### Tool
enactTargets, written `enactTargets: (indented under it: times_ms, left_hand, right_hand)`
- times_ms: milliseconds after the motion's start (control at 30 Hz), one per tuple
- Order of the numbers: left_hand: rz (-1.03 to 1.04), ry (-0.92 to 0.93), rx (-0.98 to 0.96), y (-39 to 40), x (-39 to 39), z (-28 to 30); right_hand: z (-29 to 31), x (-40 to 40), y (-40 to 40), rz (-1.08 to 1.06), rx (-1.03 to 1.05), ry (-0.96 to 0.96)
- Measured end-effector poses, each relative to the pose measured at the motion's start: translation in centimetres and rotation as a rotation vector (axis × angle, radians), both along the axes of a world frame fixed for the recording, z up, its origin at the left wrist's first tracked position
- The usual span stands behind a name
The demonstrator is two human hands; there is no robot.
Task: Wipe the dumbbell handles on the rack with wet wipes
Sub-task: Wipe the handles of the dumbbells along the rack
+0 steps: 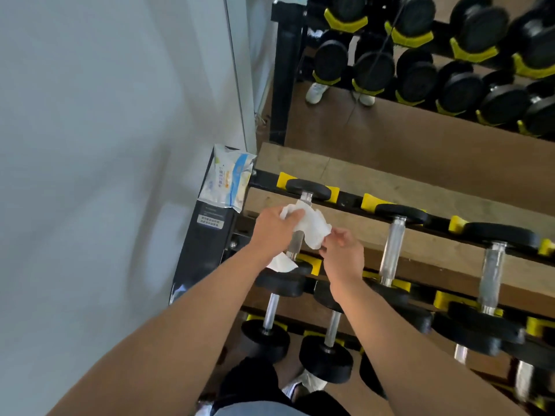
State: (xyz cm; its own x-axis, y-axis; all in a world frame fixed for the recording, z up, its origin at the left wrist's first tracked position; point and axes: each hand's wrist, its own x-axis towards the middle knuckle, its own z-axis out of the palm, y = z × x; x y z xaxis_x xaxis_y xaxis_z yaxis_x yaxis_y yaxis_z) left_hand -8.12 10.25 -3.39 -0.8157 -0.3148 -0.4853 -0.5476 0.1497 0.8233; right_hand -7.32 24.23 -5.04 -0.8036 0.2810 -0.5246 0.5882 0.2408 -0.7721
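**Rack entry: top-row dumbbell handle under the wipe**

Counted, top row of the near rack (348,202): three dumbbells are lying across the rails, handles pointing toward the viewer. Lower rows: at least two more with thin handles are showing at lower centre; others at lower right are blurring and not countable. One wet wipe (312,226), white and crumpled. One wipe packet (228,181), white and blue, sitting on the rack's left end post, left of centre frame. A mirror at upper right is repeating the rows of dumbbells.

Grips: the left hand (274,228) is clenching the wipe around the leftmost dumbbell handle (295,240), at centre frame, fingers curling over cloth and bar. The right hand (341,255) is pinching the wipe's loose lower edge between thumb and fingertips, just right of that handle. A tail of wipe is hanging below the left hand onto the near black weight plate.

Edges and room: a pale wall is running down the left half of the frame, close beside the rack's end. The second handle (392,250) is standing well apart to the right, with bare wooden board showing between.
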Motion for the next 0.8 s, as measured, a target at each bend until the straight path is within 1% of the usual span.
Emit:
enactTargets:
  times_ms: [100, 167, 200, 267, 333, 433, 533, 600, 633, 733, 800]
  left_hand:
    - [-0.005, 0.0, 0.048, -0.8, -1.6, -1.0]
    - [0.015, -0.013, 0.055, -1.2, -2.5, -1.9]
    - [0.015, -0.029, 0.045, -1.4, -2.8, -2.3]
    - [0.011, -0.069, 0.004, -1.7, -3.4, -3.3]
    - [0.023, -0.093, 0.037, -2.2, -3.5, -4.1]
    - [0.128, -0.17, 0.241, -3.0, -2.6, -4.8]
    - [0.243, -0.275, 0.516, -4.0, -0.7, -5.2]
    - [0.305, -0.265, 0.668, -4.5, 0.6, -5.7]
    - [0.339, -0.245, 0.697, -4.6, 1.3, -5.8]
    - [0.417, -0.174, 0.625, -4.4, 3.1, -5.9]
    - [0.387, -0.156, 0.496, -4.1, 4.0, -5.7]
  right_hand:
    - [-0.2, -1.1, -0.5, -0.173, 0.113, 0.07]
    - [0.1, -1.7, -1.0, -0.203, 0.175, 0.102]
    - [0.2, -2.0, -1.4, -0.173, 0.193, 0.103]
    - [0.1, -2.4, -2.5, -0.025, 0.2, 0.053]
    - [0.0, -3.0, -3.5, 0.13, 0.172, -0.035]
    - [-0.6, -4.5, -4.9, 0.235, 0.147, -0.128]
    - [-1.9, -5.9, -5.8, 0.232, 0.176, -0.142]
    - [-2.5, -6.4, -6.1, 0.236, 0.237, -0.135]
    - [-2.7, -6.6, -6.1, 0.242, 0.254, -0.134]
    - [-2.9, -7.3, -5.9, 0.236, 0.261, -0.135]
    - [-2.7, -7.8, -6.0, 0.196, 0.224, -0.127]
